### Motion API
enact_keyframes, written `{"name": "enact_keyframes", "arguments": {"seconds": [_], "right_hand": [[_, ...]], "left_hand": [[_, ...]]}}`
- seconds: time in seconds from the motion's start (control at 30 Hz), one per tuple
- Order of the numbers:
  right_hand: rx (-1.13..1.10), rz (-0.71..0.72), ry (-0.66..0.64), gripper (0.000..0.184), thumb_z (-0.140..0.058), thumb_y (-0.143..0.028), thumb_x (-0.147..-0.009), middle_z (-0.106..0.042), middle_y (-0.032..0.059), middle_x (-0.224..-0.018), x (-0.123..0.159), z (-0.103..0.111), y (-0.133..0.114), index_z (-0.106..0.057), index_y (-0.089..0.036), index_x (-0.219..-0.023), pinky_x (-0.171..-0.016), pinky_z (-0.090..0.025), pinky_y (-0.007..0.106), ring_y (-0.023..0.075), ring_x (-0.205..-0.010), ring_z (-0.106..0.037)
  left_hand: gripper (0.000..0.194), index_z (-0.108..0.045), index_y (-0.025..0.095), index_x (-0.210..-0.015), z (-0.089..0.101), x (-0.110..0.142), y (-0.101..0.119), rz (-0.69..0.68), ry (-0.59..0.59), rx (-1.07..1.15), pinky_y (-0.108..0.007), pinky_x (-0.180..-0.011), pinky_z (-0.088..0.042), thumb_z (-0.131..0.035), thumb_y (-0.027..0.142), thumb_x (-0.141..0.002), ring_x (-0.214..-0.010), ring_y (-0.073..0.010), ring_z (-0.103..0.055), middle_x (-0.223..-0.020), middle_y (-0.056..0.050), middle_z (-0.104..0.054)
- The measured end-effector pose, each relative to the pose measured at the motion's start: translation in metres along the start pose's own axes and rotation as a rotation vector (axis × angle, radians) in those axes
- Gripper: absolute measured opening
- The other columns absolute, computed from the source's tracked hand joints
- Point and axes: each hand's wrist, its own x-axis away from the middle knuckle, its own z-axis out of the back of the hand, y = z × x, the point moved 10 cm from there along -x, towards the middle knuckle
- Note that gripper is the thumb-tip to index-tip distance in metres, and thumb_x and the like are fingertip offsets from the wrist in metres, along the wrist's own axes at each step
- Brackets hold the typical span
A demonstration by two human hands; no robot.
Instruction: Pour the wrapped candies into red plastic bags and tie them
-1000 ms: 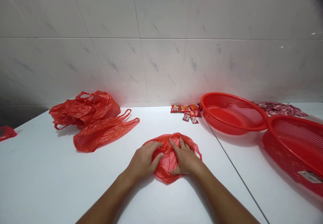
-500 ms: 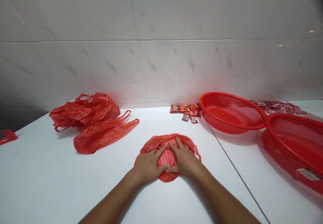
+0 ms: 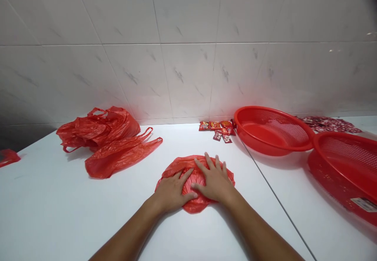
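A red plastic bag (image 3: 194,206) lies bunched on the white tabletop, directly in front of me. Flat on its left side rests my left hand (image 3: 172,192), fingers spread. My right hand (image 3: 216,180) presses on the right side of the same bag, its fingers stretched out and fanned toward the far edge. Between the two thumbs a lighter, pleated patch of the bag shows. What the bag holds, if anything, is hidden.
A heap of red plastic bags (image 3: 100,129) sits at the back left, with a flattened red bag (image 3: 118,157) before it. Small red packets (image 3: 216,126) lie near the tiled wall. To the right stand two red baskets, one farther (image 3: 271,151) and one nearer (image 3: 332,186).
My right hand has shifted slightly up and right, its fingers spreading wider over the bag's far edge. My left hand has stayed nearly in place on the bag.
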Motion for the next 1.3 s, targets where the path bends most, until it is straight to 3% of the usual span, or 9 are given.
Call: {"name": "enact_keyframes", "arguments": {"seconds": [0.2, 0.43, 0.5, 0.6, 0.7, 0.77, 0.9, 1.03, 1.3], "right_hand": [[0.047, -0.097, -0.157, 0.109, -0.061, -0.091, -0.076, 0.007, -0.0039, -0.178, -0.015, -0.021, 0.027, -0.02, -0.048, -0.167, -0.122, 0.012, 0.072, 0.0476, -0.157, 0.023], [0.061, -0.058, -0.034, 0.119, -0.082, -0.077, -0.068, -0.013, 0.0052, -0.178, -0.011, -0.009, 0.027, -0.026, -0.043, -0.167, -0.122, -0.003, 0.078, 0.0534, -0.159, 0.007], [0.061, -0.011, 0.161, 0.106, -0.084, -0.063, -0.074, -0.026, 0.0139, -0.173, -0.006, 0.011, 0.019, -0.038, -0.032, -0.165, -0.121, -0.013, 0.078, 0.0542, -0.159, -0.008], [-0.011, 0.221, 0.463, 0.052, -0.064, -0.036, -0.096, -0.057, 0.0202, -0.148, 0.012, 0.035, -0.015, -0.061, -0.018, -0.145, -0.118, -0.039, 0.061, 0.0393, -0.143, -0.048], [-0.113, 0.481, 0.395, 0.032, -0.049, -0.013, -0.096, -0.072, 0.0125, -0.112, 0.021, 0.022, -0.054, -0.073, -0.019, -0.117, -0.093, -0.057, 0.042, 0.0247, -0.102, -0.067], [-0.107, 0.522, 0.295, 0.032, -0.052, -0.011, -0.092, -0.074, 0.01, -0.111, 0.02, 0.009, -0.065, -0.074, -0.02, -0.113, -0.094, -0.056, 0.043, 0.0248, -0.101, -0.067], [-0.068, 0.298, 0.149, 0.063, -0.074, -0.038, -0.087, -0.048, 0.0076, -0.162, 0.003, 0.003, -0.037, -0.061, -0.03, -0.147, -0.12, -0.034, 0.061, 0.0416, -0.153, -0.033], [-0.068, 0.027, -0.166, 0.111, -0.082, -0.066, -0.071, -0.006, -0.0002, -0.179, -0.007, -0.019, 0.007, -0.033, -0.038, -0.166, -0.125, -0.022, 0.065, 0.0481, -0.16, 0.014], [0.017, -0.028, -0.262, 0.115, -0.071, -0.078, -0.077, 0.01, -0.0089, -0.177, -0.011, -0.026, 0.015, -0.013, -0.044, -0.169, -0.13, -0.011, 0.057, 0.04, -0.158, 0.027]], "left_hand": [[0.091, -0.041, 0.027, -0.164, 0.023, 0.007, 0.016, -0.018, 0.136, -0.053, -0.051, -0.108, -0.051, -0.069, 0.062, -0.085, -0.136, -0.0374, -0.059, -0.158, -0.013, -0.054], [0.105, -0.042, 0.024, -0.16, 0.043, 0.014, 0.018, -0.004, 0.32, -0.087, -0.05, -0.1, -0.054, -0.082, 0.062, -0.071, -0.119, -0.0348, -0.065, -0.15, -0.015, -0.055], [0.108, -0.044, 0.023, -0.158, 0.041, 0.013, 0.01, 0.006, 0.318, -0.092, -0.051, -0.104, -0.052, -0.084, 0.061, -0.066, -0.124, -0.0364, -0.063, -0.157, -0.017, -0.048], [0.117, -0.039, 0.023, -0.162, 0.034, 0.009, -0.001, 0.002, 0.293, -0.081, -0.053, -0.113, -0.047, -0.084, 0.064, -0.062, -0.144, -0.0415, -0.049, -0.172, -0.018, -0.027], [0.12, -0.029, 0.022, -0.167, 0.027, 0.006, -0.007, -0.013, 0.266, -0.063, -0.055, -0.118, -0.041, -0.08, 0.064, -0.067, -0.157, -0.0425, -0.031, -0.176, -0.019, -0.016], [0.117, -0.027, 0.021, -0.168, 0.023, 0.005, -0.006, -0.051, 0.235, -0.056, -0.055, -0.123, -0.035, -0.078, 0.063, -0.071, -0.16, -0.0401, -0.027, -0.175, -0.017, -0.022], [0.122, -0.026, 0.021, -0.169, 0.021, 0.006, -0.001, -0.124, 0.166, -0.053, -0.053, -0.129, -0.027, -0.08, 0.063, -0.068, -0.159, -0.038, -0.028, -0.171, -0.013, -0.035], [0.123, -0.029, 0.02, -0.168, 0.025, 0.008, 0.001, -0.119, 0.18, -0.046, -0.055, -0.126, -0.032, -0.082, 0.064, -0.066, -0.154, -0.0425, -0.034, -0.17, -0.012, -0.038], [0.122, -0.024, 0.018, -0.17, 0.008, -0.007, -0.004, -0.119, 0.086, -0.053, -0.06, -0.13, -0.018, -0.071, 0.079, -0.075, -0.163, -0.0449, -0.01, -0.177, -0.016, -0.004]]}}
